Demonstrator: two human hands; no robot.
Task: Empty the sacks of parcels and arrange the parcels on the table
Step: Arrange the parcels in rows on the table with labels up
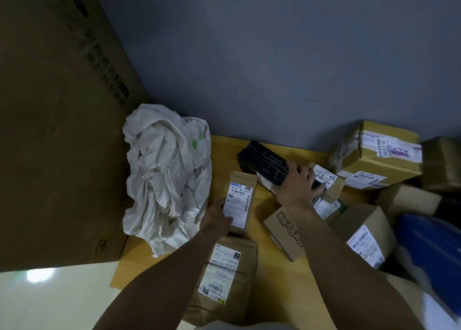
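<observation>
A crumpled white sack (pixel 166 180) lies slack at the left end of the yellow table (pixel 272 140). My left hand (pixel 218 218) grips the near end of a small brown parcel (pixel 240 199) with a white label. My right hand (pixel 299 187) lies over the near end of a black wrapped parcel (pixel 262 162), fingers curled round it. A brown paper-bag parcel (pixel 225 279) lies close to me between my forearms. A printed small box (pixel 284 232) sits under my right forearm.
Several cardboard boxes crowd the right side, the largest (pixel 376 155) against the grey wall. A blue bag (pixel 434 244) sits at the far right. A tall cardboard carton (pixel 57 130) stands left of the table on a pale floor (pixel 50 302).
</observation>
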